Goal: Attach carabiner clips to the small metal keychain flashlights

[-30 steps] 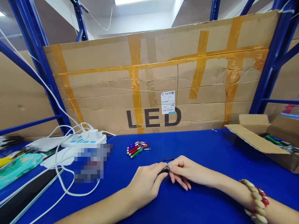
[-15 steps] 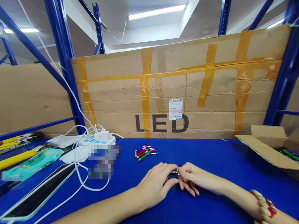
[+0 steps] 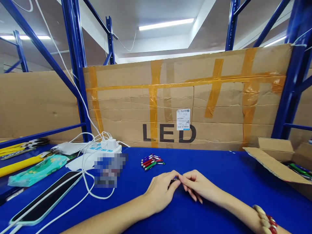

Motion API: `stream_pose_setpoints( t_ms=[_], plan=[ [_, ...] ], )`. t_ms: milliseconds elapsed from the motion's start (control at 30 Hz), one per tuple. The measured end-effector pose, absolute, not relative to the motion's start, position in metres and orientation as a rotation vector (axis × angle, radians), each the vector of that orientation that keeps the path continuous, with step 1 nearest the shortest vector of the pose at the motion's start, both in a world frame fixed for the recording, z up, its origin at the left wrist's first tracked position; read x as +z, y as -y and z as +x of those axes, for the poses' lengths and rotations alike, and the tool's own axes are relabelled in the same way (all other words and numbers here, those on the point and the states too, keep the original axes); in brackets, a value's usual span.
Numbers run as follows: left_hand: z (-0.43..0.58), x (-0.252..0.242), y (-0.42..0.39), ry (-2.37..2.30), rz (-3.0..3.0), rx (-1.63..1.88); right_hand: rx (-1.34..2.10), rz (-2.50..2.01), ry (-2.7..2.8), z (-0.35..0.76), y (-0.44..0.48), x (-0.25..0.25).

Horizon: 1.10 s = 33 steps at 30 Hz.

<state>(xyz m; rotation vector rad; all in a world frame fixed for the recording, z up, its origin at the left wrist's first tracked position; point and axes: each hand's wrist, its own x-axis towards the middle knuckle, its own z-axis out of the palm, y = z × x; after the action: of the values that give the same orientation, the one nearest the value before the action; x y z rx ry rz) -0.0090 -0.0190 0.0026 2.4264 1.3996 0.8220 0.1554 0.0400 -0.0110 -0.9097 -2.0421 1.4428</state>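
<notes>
Both hands rest on the blue table (image 3: pixel 219 169) and meet in the middle. My left hand (image 3: pixel 161 190) and my right hand (image 3: pixel 196 185) pinch a small dark keychain flashlight (image 3: pixel 175 179) between their fingertips; most of it is hidden by the fingers. Just beyond the hands lies a small pile of coloured keychain flashlights (image 3: pixel 151 161), red, purple and green. A beaded bracelet (image 3: pixel 265 221) circles my right wrist.
A taped cardboard sheet marked LED (image 3: pixel 185 104) stands at the back. An open cardboard box (image 3: pixel 280 162) with more flashlights sits at the right. On the left are a power strip (image 3: pixel 104 148) with white cables, a phone (image 3: pixel 46 198) and yellow and teal items.
The view has tilted up and shifted, so the hands sit lower. Both hands stay together on the small flashlight, fingers now closer over it.
</notes>
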Motion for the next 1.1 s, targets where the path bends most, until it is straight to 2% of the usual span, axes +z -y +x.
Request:
stream_pose_setpoints(
  t_ms=[267, 367, 500, 800, 1100],
  plan=[
    [-0.010, 0.001, 0.010, -1.555, 2.203, 0.876, 0.684, -0.845, 2.129, 0.161, -0.037, 0.002],
    [-0.011, -0.001, 0.009, -1.526, 2.178, 0.901, 0.507, -0.788, 2.205, 0.162, -0.035, 0.005],
    [-0.011, -0.002, 0.009, -1.486, 2.177, 0.915, 0.518, -0.729, 2.236, 0.161, -0.033, 0.003],
    [-0.011, -0.001, 0.009, -1.372, 2.084, 1.002, 0.778, -0.689, 2.117, 0.160, -0.037, -0.004],
    [-0.010, 0.001, 0.009, -1.215, 2.055, 1.066, 0.707, -0.676, 2.068, 0.162, -0.038, -0.004]
  ],
)
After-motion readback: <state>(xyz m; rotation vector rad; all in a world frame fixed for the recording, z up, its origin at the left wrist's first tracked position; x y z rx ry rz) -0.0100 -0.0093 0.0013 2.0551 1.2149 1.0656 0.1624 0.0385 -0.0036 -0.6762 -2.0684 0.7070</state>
